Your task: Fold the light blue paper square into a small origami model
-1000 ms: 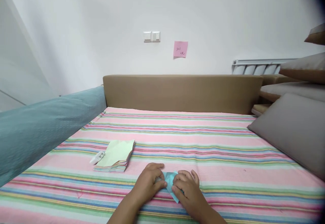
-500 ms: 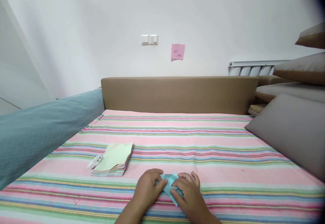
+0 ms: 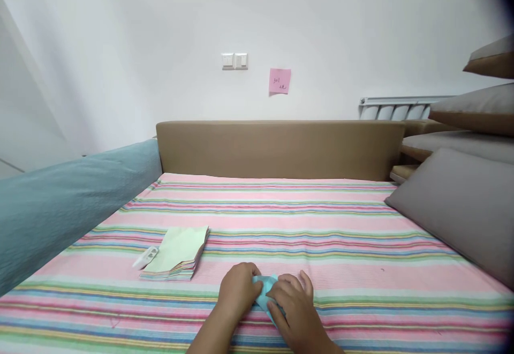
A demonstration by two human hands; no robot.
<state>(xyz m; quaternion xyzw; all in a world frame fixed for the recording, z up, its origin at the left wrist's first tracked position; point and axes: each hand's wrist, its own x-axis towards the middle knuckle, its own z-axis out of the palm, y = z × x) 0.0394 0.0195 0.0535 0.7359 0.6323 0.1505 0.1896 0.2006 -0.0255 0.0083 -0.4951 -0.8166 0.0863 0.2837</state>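
Observation:
A piece of blue folded paper lies low on the striped bedspread, between my two hands. My left hand grips its left side, thumb on top and fingers curled behind. Over the right part of the paper, my right hand is closed on it with thumb and fingers, one finger lifted away. Much of the paper is covered by my fingers, so its exact folds cannot be made out. Left of my hands rests a stack of coloured paper, pale green on top, with a small white object touching its left edge.
The striped bedspread stretches to a brown padded board at the back. A blue-covered side borders the left. Grey cushions pile up at the right. A pink note is stuck on the wall.
My left hand has moved slightly right, and the hands are closer together. Less of the blue paper shows between them. The view has shifted slightly.

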